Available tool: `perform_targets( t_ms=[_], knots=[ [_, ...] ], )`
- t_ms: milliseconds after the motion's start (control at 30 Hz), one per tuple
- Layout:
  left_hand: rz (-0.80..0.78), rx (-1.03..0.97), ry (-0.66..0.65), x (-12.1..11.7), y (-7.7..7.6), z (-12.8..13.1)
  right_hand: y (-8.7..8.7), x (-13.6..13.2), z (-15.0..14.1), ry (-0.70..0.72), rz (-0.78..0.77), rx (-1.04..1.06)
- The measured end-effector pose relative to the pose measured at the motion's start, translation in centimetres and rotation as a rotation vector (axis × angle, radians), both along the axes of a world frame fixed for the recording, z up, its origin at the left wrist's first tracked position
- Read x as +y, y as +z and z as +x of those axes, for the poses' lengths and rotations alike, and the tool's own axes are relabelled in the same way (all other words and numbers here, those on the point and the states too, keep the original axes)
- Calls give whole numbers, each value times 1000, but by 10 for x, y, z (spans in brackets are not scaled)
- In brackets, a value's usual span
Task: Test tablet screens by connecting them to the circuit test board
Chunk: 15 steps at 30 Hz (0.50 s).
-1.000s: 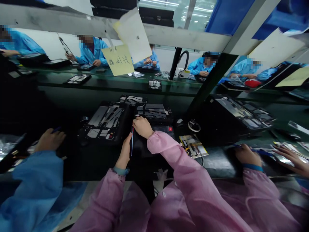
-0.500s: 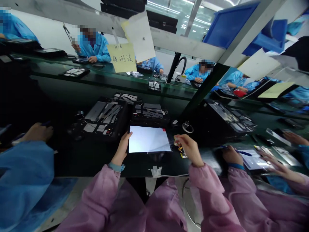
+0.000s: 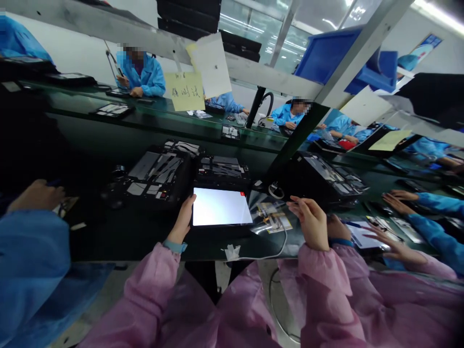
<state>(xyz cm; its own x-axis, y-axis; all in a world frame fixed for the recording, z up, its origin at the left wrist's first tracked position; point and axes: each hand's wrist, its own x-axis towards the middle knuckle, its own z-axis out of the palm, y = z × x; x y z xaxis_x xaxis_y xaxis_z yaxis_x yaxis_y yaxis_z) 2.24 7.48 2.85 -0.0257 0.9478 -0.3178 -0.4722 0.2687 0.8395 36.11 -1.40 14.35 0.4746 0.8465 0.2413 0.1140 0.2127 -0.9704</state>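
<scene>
Workbench [image 3: 119, 237], tablet [image 3: 221, 207] beside foam trays [image 3: 155, 174]

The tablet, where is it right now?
In the head view, the lit tablet sits just below the black tray, with the left hand touching its left edge.

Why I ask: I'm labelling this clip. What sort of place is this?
Probably an electronics assembly line: a lit rectangular tablet screen, black trays of flat device parts, and people in light-blue smocks along a long dark-green workbench.
</scene>
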Motion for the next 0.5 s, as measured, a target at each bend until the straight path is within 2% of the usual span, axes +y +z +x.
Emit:
perform_targets(
  t_ms=[100,167,233,333,400,500],
  knots=[
    [11,-8,-22,-1,3,1,-3,13,-22,79,-13,-30],
    [18,-15,-36,-2,6,1,-12,30,-43,179,-31,-118],
    [17,-6,-43,-4,8,1,-29,50,-70,274,-63,-292],
    [11,12,-35,-4,9,2,-60,74,-120,227,-146,-676],
    [1,13,-42,-4,9,2,-77,76,-152,301,-142,-894],
    [-18,67,-32,-6,8,2,-91,59,-176,526,40,-1073]
  ],
)
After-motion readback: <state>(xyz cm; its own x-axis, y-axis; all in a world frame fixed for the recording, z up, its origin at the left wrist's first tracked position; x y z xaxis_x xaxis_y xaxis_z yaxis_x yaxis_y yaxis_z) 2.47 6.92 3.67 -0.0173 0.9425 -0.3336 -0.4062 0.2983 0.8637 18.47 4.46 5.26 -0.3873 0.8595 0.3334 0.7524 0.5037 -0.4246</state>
